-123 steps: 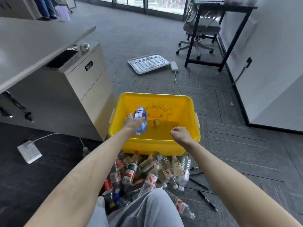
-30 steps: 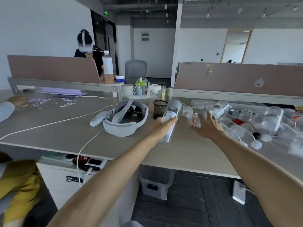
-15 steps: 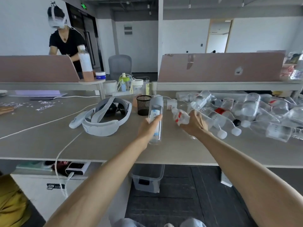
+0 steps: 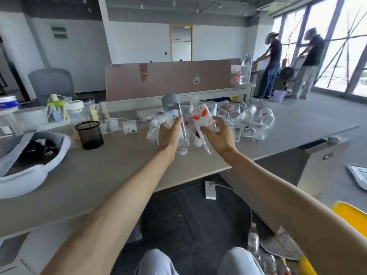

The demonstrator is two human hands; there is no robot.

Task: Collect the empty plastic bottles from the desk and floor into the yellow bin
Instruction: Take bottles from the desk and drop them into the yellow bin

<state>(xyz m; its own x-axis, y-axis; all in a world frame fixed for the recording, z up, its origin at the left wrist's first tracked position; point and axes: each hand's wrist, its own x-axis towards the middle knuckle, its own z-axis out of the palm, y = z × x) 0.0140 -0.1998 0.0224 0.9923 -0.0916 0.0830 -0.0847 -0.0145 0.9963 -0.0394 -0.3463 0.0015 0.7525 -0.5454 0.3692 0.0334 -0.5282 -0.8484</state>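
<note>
Clear plastic is in both of your grips. Your left grip (image 4: 170,134) is curled round the lower half of a tall clear plastic bottle with a grey cap (image 4: 172,114), which stands nearly upright above the grey tabletop (image 4: 99,171). Your right grip (image 4: 219,135) pinches a crumpled clear plastic bottle with a red-and-white label (image 4: 199,118), thumb on one side and fingers on the other. That bottle is tilted, its top leaning left. The two bottles are just beside each other; whether they touch you cannot tell.

Behind them a heap of empty clear plastic bottles (image 4: 250,118) lies on the tabletop in front of the brown partition (image 4: 168,80). The yellow plastic bin (image 4: 351,215) sits low at your right with only a corner in view, well apart from both grips. Near your right knee more clear bottles (image 4: 255,245) lie on the floor.

On the tabletop to your left are a black mesh pen cup (image 4: 89,133) and a white headset (image 4: 29,165). A white power strip (image 4: 210,189) lies on the dark floor below the tabletop edge.
</note>
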